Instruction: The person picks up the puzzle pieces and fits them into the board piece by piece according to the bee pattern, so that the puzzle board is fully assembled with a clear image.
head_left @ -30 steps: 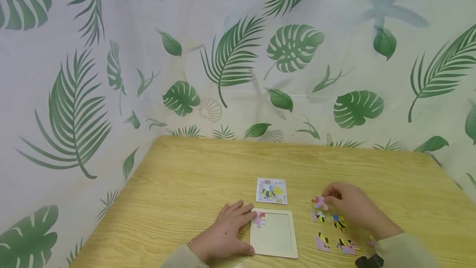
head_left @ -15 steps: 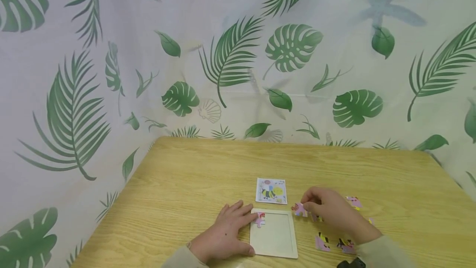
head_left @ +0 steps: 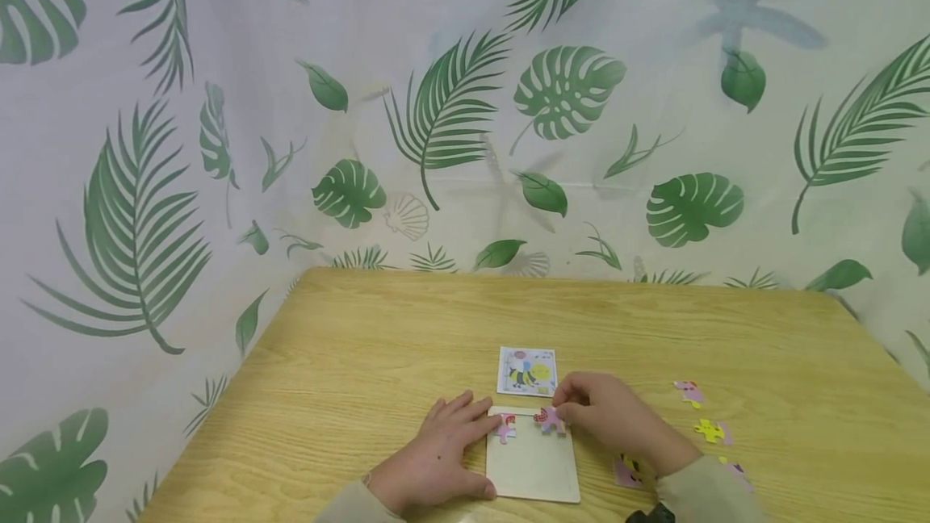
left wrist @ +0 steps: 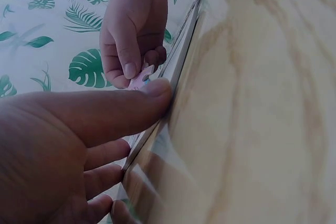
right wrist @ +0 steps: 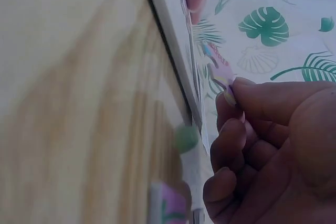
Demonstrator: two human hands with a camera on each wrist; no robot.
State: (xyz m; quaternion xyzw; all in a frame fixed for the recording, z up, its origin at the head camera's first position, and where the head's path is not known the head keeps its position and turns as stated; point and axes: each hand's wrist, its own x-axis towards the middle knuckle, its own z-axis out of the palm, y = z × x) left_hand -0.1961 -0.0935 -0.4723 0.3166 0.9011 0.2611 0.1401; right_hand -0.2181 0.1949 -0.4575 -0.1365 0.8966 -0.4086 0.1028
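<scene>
"Checking the tray [head_left: 530,470] first: holding what?"

"Holding one puzzle piece [head_left: 504,431], pink with a red patch, in the upper left corner. Square, shallow, cream-coloured, edged with a low rim."

"Pinching anything with the right hand [head_left: 617,414]?"

"Pinching a second piece [head_left: 550,421] between thumb and bent fingers, over the tray's upper right corner; impossible to tell whether touching down. Pink, knobbed, with a speckled red patch and a touch of blue."

"And doing what with the left hand [head_left: 445,457]?"

"Lying spread along the tray's left edge, with fingers fairly straight, gripping nothing."

"Seeing more on the counter [head_left: 392,329]?"

"Wood-grained, bearing loose pieces [head_left: 709,431] in pink and yellow to the right, and a square bee card [head_left: 526,371] just beyond the tray. Backed by a creased leaf-print sheet [head_left: 465,224]."
</scene>
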